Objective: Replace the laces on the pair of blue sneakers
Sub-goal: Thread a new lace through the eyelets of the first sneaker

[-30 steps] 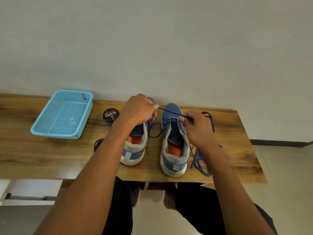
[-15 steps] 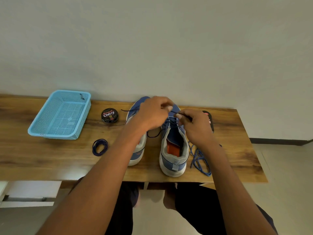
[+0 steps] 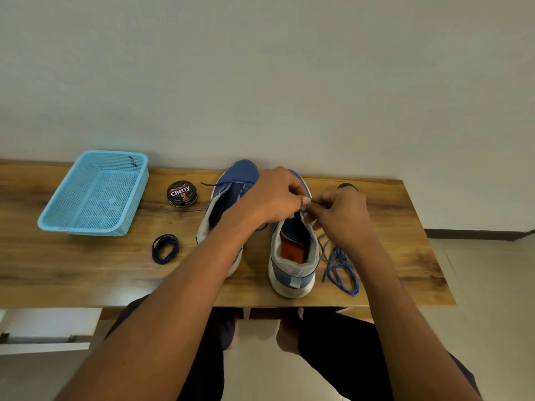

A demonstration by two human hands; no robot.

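Observation:
Two blue sneakers stand side by side on the wooden table (image 3: 86, 273), heels toward me. My left forearm crosses over the left sneaker (image 3: 231, 180). The right sneaker (image 3: 292, 256) shows an orange insole. Both hands meet over its eyelets: my left hand (image 3: 275, 198) and my right hand (image 3: 341, 215) each pinch a dark lace there, mostly hidden by the fingers. A dark lace end (image 3: 214, 185) trails off to the left of the left sneaker's toe. A light blue lace (image 3: 338, 264) lies loose right of the right sneaker. A coiled dark lace (image 3: 165, 248) lies left of the shoes.
A light blue mesh basket (image 3: 95, 195) sits at the back left. A round black polish tin (image 3: 182, 193) stands between the basket and the shoes. A dark object (image 3: 347, 186) peeks out behind my right hand. The wall runs right behind the table.
My left hand moved right, from over the left sneaker to the right sneaker's eyelets, next to my right hand. The taut lace stretch between the hands is gone.

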